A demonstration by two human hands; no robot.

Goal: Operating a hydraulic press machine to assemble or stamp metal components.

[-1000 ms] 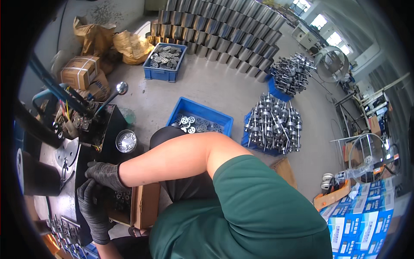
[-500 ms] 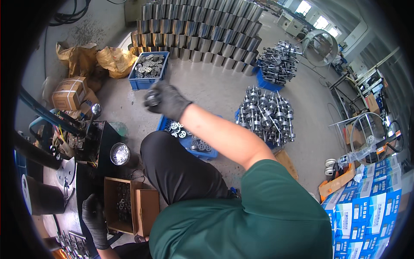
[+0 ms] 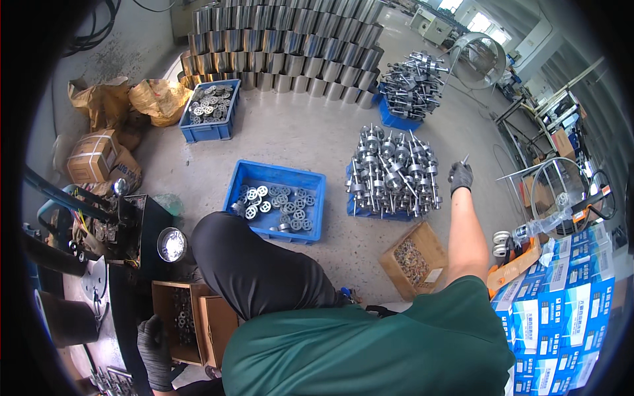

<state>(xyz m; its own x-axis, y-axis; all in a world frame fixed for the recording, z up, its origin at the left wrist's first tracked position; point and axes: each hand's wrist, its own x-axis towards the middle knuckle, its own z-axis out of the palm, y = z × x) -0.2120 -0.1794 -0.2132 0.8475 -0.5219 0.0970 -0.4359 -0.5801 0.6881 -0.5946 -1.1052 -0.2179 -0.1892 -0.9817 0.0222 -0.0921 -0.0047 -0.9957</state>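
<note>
My right hand (image 3: 460, 177), in a dark glove, is stretched out at the right, just past a pile of metal rotors on shafts (image 3: 395, 173) stacked over a blue crate. Its fingers are closed around a metal shaft (image 3: 465, 159), whose thin end sticks up; the rest is hidden in the hand. My left hand (image 3: 154, 350), also gloved, is low at the left by the bench edge, beside a carton of small metal parts (image 3: 182, 317). Its fingers are curled, and anything inside them is hidden.
A blue crate (image 3: 318, 218) with silvery spoked discs lies before my knee; another crate (image 3: 232, 122) of discs stands farther back. An open carton (image 3: 429, 254) of small parts sits below my right arm. Steel cylinders (image 3: 284, 63) are stacked behind; blue-white boxes (image 3: 561, 317) stand right.
My right hand has swung from the far left, above the crates, over to the right beyond the rotor pile. The crate of discs and the open carton are now uncovered. My left hand stays low.
</note>
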